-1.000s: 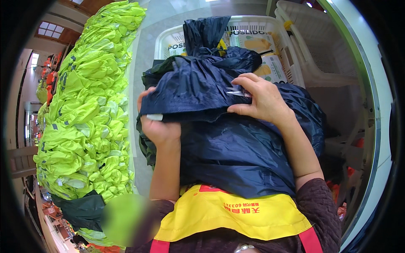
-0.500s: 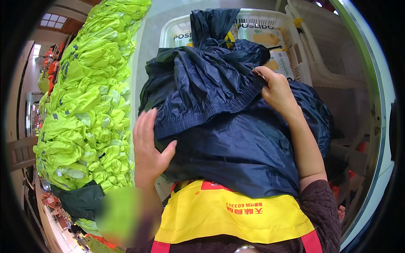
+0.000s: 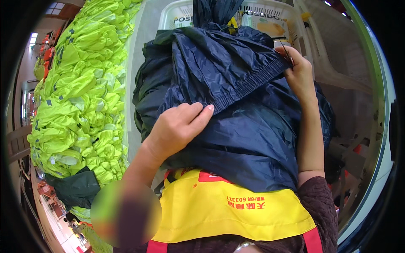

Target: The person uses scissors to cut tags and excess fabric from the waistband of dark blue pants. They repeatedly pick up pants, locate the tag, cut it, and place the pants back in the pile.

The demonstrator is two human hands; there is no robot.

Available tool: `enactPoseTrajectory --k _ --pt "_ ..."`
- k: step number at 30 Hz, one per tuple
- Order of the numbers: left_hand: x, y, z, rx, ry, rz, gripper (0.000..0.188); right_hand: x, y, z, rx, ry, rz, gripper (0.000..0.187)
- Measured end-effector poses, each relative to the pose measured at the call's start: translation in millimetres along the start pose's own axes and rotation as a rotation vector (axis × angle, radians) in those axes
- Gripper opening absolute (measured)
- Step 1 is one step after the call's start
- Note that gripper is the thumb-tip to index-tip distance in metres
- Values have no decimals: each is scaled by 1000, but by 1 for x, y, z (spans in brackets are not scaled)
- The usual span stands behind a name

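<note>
A dark navy garment (image 3: 219, 63) of thin, shiny fabric lies bunched before me, a gathered elastic band (image 3: 249, 86) running along its edge. My left hand (image 3: 179, 124) is closed on the left part of this band, thumb on top. At the band's right end, my right hand (image 3: 297, 69) pinches the fabric. A thin dark pointed tool (image 3: 285, 49), perhaps thread snips, sticks out from the right hand's fingers; most of it is hidden. More navy fabric (image 3: 249, 143) spreads below the band, down to my yellow apron (image 3: 236, 211).
A long heap of neon yellow-green garments (image 3: 80, 97) runs along the left, with a dark green cloth (image 3: 78, 189) at its near end. Behind the navy garment stands a white plastic basket (image 3: 177, 9) holding printed packages (image 3: 270, 27). A pale metal edge (image 3: 371, 63) bounds the right side.
My left hand has gone from open beside the garment to closed on its elastic band. My right hand has moved right, drawing the band straighter.
</note>
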State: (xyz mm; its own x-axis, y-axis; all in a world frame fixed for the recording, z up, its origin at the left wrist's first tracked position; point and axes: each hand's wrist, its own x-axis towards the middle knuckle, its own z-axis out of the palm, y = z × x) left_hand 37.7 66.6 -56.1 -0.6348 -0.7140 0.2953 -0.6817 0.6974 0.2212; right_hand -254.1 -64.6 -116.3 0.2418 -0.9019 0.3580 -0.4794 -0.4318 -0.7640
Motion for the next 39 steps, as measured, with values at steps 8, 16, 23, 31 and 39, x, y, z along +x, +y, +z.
enactPoseTrajectory --k 8,16,23,31,39 --pt "-9 7 18 82 123 -44 34 -2 4 -7 -241 -219 -9 34" --pt "-7 6 20 58 128 -44 34 -3 -34 -36 -136 -456 75 50" --pt "-5 5 21 -16 135 -99 34 -16 -64 19 -4 -606 -368 40" --pt "11 -7 13 -122 -134 -282 47 3 -44 36 -47 -631 -253 15" --pt "53 -69 3 -834 -136 -655 29 28 -35 27 231 -289 -243 17"
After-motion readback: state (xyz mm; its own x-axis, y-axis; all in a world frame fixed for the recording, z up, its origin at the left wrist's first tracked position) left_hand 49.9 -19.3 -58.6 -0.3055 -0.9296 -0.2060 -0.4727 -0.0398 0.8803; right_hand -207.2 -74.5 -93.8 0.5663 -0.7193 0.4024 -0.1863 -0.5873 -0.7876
